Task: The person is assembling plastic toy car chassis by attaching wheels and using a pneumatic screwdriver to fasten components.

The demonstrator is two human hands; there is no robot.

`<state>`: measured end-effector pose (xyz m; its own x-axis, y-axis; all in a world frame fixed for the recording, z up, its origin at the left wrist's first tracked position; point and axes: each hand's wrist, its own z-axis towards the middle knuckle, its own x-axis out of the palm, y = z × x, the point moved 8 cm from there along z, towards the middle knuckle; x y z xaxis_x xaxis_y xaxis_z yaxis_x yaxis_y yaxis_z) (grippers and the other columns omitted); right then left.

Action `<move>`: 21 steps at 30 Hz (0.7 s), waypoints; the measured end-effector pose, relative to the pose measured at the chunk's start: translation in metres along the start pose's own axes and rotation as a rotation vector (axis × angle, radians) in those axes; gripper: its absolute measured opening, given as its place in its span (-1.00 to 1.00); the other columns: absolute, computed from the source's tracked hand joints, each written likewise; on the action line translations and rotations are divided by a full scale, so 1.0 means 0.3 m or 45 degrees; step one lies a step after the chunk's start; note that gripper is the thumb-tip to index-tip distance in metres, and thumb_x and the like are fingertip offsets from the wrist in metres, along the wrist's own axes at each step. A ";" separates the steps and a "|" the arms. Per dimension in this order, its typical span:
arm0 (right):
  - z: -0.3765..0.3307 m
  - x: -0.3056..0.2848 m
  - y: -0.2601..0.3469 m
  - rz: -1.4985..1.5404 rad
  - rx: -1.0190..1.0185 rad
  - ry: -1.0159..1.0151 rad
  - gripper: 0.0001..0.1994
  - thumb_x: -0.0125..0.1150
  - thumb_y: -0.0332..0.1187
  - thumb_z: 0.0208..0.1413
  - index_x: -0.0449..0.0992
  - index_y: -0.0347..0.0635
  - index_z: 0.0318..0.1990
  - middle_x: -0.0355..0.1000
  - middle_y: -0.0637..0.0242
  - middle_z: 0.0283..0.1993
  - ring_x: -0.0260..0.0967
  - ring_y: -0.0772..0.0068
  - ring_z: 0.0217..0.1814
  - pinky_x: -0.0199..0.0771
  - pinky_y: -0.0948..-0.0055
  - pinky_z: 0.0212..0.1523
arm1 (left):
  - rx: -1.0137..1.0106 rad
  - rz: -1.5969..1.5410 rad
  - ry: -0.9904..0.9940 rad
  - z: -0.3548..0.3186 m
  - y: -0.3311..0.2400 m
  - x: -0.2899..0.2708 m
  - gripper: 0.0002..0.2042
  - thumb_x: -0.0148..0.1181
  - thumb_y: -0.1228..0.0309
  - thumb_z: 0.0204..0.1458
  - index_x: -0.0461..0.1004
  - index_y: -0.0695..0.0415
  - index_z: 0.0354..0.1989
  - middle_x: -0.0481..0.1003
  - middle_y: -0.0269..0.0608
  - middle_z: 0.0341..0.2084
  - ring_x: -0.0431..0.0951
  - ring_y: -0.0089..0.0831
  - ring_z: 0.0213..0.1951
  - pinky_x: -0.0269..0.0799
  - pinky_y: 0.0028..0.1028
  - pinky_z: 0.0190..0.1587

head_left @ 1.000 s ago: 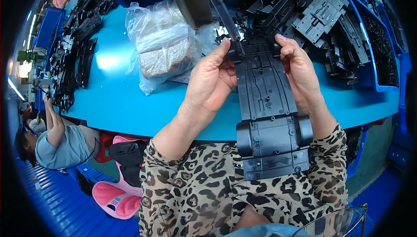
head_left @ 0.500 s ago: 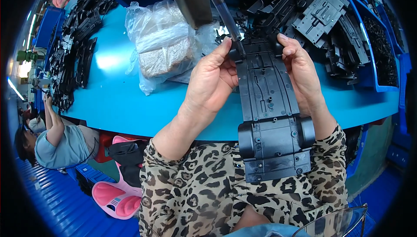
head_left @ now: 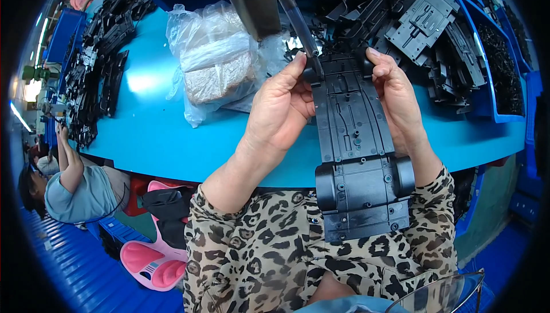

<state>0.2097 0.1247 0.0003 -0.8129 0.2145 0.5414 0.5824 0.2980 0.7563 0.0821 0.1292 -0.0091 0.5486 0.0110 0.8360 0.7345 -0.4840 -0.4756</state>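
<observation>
A long black plastic toy-car chassis point(head_left: 355, 141) with two black wheels at its near end lies lengthwise between my hands, over the edge of the blue table point(head_left: 154, 135). My left hand point(head_left: 281, 106) grips its far left side, thumb near a front wheel. My right hand point(head_left: 398, 98) holds the far right side, fingers curled over the edge. A hanging screwdriver point(head_left: 295, 18) with a clear shaft points down onto the far left corner of the chassis, next to my left thumb.
A clear plastic bag point(head_left: 215, 63) of small parts lies left of my hands. Black chassis parts are piled at the far right point(head_left: 427, 26) and far left point(head_left: 97, 55). Another person point(head_left: 74, 181) sits at the left. A pink stool point(head_left: 152, 258) stands below.
</observation>
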 end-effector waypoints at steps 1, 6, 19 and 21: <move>0.000 -0.002 0.001 -0.004 -0.003 -0.009 -0.78 0.05 -0.29 -0.04 0.29 -0.03 -0.67 0.15 0.59 -0.65 0.06 0.80 -0.70 -0.02 0.81 -0.79 | 0.000 0.000 0.001 0.001 0.000 0.000 -0.76 -0.09 0.26 0.02 0.36 0.19 -0.33 0.43 -0.22 -0.45 0.44 -0.49 -0.43 0.41 -0.50 -0.44; 0.003 -0.013 0.002 -0.035 -0.025 -0.046 -0.81 0.06 -0.30 -0.06 0.31 -0.04 -0.65 0.14 0.61 -0.64 0.06 0.81 -0.64 0.00 0.80 -0.76 | 0.004 0.005 -0.039 0.002 0.000 -0.007 -0.76 -0.09 0.26 0.02 0.36 0.19 -0.33 0.42 -0.23 -0.45 0.44 -0.49 -0.43 0.41 -0.49 -0.43; 0.003 -0.018 0.003 -0.027 -0.036 -0.061 -0.82 0.07 -0.29 -0.07 0.33 -0.03 -0.64 0.14 0.62 -0.62 0.05 0.81 -0.60 0.02 0.79 -0.72 | 0.032 0.032 0.012 0.001 -0.008 0.000 -0.76 -0.09 0.26 0.02 0.36 0.18 -0.33 0.42 -0.22 -0.44 0.44 -0.47 -0.42 0.41 -0.48 -0.42; 0.004 -0.017 0.003 -0.022 -0.038 -0.053 -0.82 0.07 -0.29 -0.06 0.33 -0.03 -0.65 0.14 0.62 -0.63 0.05 0.81 -0.61 0.01 0.79 -0.73 | 0.012 0.014 0.011 0.002 -0.005 -0.003 -0.77 -0.08 0.26 0.02 0.36 0.18 -0.32 0.42 -0.22 -0.44 0.44 -0.48 -0.42 0.41 -0.47 -0.42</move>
<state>0.2143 0.1251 -0.0021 -0.8219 0.2485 0.5126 0.5672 0.2745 0.7765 0.0808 0.1305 -0.0092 0.5532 -0.0015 0.8330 0.7324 -0.4755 -0.4873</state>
